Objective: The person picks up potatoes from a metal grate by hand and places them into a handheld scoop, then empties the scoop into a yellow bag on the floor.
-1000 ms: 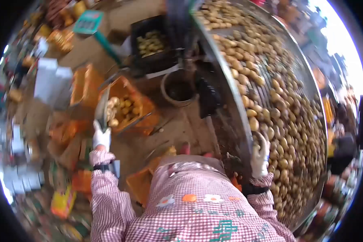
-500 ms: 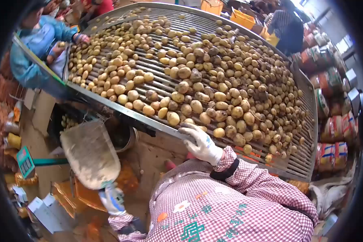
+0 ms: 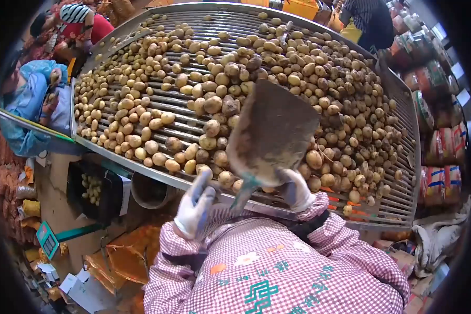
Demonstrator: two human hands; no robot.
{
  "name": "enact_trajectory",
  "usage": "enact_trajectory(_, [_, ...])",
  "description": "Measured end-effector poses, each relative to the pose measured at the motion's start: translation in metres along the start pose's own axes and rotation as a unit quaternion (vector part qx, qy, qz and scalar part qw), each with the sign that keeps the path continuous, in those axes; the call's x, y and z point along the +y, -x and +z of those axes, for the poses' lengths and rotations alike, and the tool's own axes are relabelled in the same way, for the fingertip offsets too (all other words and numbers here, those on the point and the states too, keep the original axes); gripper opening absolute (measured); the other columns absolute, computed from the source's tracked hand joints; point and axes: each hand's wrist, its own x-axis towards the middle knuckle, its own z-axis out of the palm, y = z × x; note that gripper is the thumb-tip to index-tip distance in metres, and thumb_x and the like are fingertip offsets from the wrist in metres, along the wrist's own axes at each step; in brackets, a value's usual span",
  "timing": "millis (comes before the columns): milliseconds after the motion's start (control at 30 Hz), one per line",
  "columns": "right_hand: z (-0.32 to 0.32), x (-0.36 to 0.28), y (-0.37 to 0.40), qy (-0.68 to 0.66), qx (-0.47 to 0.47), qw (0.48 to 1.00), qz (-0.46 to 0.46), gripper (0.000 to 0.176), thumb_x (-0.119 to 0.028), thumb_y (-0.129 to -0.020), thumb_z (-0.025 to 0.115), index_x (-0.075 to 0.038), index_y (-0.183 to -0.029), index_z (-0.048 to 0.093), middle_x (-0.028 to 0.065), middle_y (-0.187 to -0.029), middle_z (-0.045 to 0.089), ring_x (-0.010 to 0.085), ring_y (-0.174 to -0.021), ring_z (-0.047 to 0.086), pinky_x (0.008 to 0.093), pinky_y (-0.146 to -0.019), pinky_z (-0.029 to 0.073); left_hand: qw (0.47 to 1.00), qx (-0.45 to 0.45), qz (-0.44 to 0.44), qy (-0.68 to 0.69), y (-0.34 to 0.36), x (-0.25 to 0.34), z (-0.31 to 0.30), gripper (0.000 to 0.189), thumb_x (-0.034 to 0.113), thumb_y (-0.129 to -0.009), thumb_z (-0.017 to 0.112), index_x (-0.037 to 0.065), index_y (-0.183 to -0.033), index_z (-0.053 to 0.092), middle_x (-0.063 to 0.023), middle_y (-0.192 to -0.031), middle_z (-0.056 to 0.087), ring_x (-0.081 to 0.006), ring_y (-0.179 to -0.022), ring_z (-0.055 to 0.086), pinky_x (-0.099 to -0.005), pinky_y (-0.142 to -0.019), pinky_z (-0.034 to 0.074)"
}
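Note:
A broad scoop shovel [image 3: 277,131] with a dusty grey blade hangs over the potatoes [image 3: 345,141], its short green handle pointing down towards my apron. My right hand [image 3: 296,193], in a white glove, grips the near right edge of the blade beside the handle; its fingertips are partly hidden. Left of the handle is my left hand [image 3: 192,206], gloved too, with fingers extended and apart and nothing in them. It is close to the front rim of the slatted metal sorting table [image 3: 167,179].
A person in blue sleeves [image 3: 29,104] stands at the table's left end; others work behind it. Below left are a black crate [image 3: 76,183] with potatoes, a bucket [image 3: 149,191], a scale display [image 3: 47,240] and orange sacks [image 3: 131,256]. Full sacks [image 3: 442,186] are stacked at right.
The shovel has come up from the lower left to above the potatoes. My left hand has risen and let go of it, while my right hand has left the table rim and taken hold of it.

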Motion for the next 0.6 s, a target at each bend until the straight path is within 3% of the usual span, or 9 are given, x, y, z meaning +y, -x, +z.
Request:
enact_trajectory(67, [-0.061,0.016,-0.002,0.139,0.048,0.986,-0.075,0.030,-0.008,-0.105,0.048,0.007,-0.125,0.063,0.0151,-0.121,0.070,0.0239,-0.108,0.069,0.0370,-0.093,0.057,0.999,0.003,0.041,-0.023,-0.031,0.009,-0.020,0.055,0.011,-0.105,0.057,-0.002,-0.154,0.039,-0.0075,-0.135,0.060,-0.0127,-0.117,0.057,-0.0271,-0.104,0.044])
enact_trajectory(100, [-0.042,-0.005,0.011,0.075,0.084,0.993,-0.015,0.028,-0.009,-0.105,0.051,0.006,-0.125,0.063,0.0155,-0.119,0.071,0.0248,-0.105,0.071,0.0367,-0.089,0.059,0.997,0.010,0.058,-0.051,-0.052,0.013,-0.028,0.054,0.010,-0.104,0.057,-0.003,-0.154,0.040,-0.0077,-0.136,0.059,-0.0135,-0.120,0.056,-0.0274,-0.105,0.044])
enact_trajectory(133, [-0.046,-0.005,0.016,0.212,0.079,0.971,-0.083,0.044,-0.024,-0.105,0.051,0.009,-0.134,0.055,0.0196,-0.133,0.064,0.0311,-0.119,0.066,0.0452,-0.102,0.056,0.994,0.015,0.074,-0.080,-0.073,0.018,-0.035,0.053,0.008,-0.104,0.058,-0.004,-0.153,0.042,-0.0079,-0.138,0.058,-0.0143,-0.123,0.055,-0.0277,-0.106,0.043])
enact_trajectory(167, [-0.048,-0.006,0.024,0.242,0.077,0.962,-0.104,0.045,-0.026,-0.105,0.051,0.008,-0.135,0.055,0.0194,-0.133,0.063,0.0314,-0.119,0.066,0.0466,-0.101,0.056,0.988,0.004,0.097,-0.121,-0.098,0.021,-0.045,0.051,0.008,-0.103,0.060,-0.001,-0.151,0.046,-0.0076,-0.135,0.059,-0.0131,-0.121,0.056,-0.0266,-0.100,0.046])
enact_trajectory(233, [-0.040,-0.002,0.036,0.267,0.089,0.951,-0.129,0.046,-0.027,-0.106,0.051,0.007,-0.136,0.054,0.0192,-0.134,0.063,0.0318,-0.118,0.066,0.0481,-0.100,0.056,0.940,-0.012,0.152,-0.306,-0.153,0.024,-0.062,0.053,0.014,-0.098,0.065,0.001,-0.147,0.050,-0.0166,-0.140,0.059,-0.0290,-0.127,0.058,-0.0363,-0.108,0.045])
enact_trajectory(333, [-0.030,0.016,0.042,0.194,0.185,0.950,-0.158,0.047,-0.029,-0.105,0.052,0.005,-0.138,0.053,0.0181,-0.134,0.063,0.0325,-0.118,0.065,0.0504,-0.099,0.057,0.805,-0.010,0.247,-0.539,-0.224,0.036,-0.062,0.057,0.024,-0.093,0.068,0.005,-0.145,0.053,-0.0206,-0.142,0.056,-0.0402,-0.127,0.056,-0.0429,-0.110,0.044])
enact_trajectory(400, [0.001,0.011,0.050,-0.037,0.238,0.961,-0.139,0.048,-0.030,-0.104,0.053,0.002,-0.140,0.052,0.0168,-0.135,0.063,0.0324,-0.120,0.064,0.0530,-0.097,0.057,0.791,-0.047,0.188,-0.580,-0.260,0.047,-0.054,0.059,0.025,-0.091,0.069,0.005,-0.144,0.053,-0.0196,-0.146,0.053,-0.0376,-0.132,0.054,-0.0421,-0.112,0.043])
enact_trajectory(533, [0.015,0.031,0.057,-0.082,0.318,0.930,-0.164,0.046,-0.028,-0.102,0.053,-0.001,-0.140,0.052,0.0159,-0.134,0.063,0.0323,-0.118,0.065,0.0544,-0.094,0.058,0.687,-0.100,0.159,-0.702,-0.290,0.059,-0.035,0.057,0.030,-0.088,0.070,0.009,-0.140,0.056,-0.0175,-0.135,0.057,-0.0401,-0.124,0.056,-0.0450,-0.105,0.047])
enact_trajectory(600, [0.020,0.044,0.057,-0.090,0.352,0.914,-0.179,0.046,-0.028,-0.102,0.053,-0.003,-0.140,0.053,0.0155,-0.133,0.064,0.0332,-0.116,0.066,0.0531,-0.092,0.058,0.717,-0.151,0.182,-0.656,-0.303,0.061,-0.049,0.061,0.030,-0.086,0.072,0.010,-0.141,0.055,-0.0180,-0.130,0.058,-0.0401,-0.121,0.057,-0.0446,-0.105,0.047])
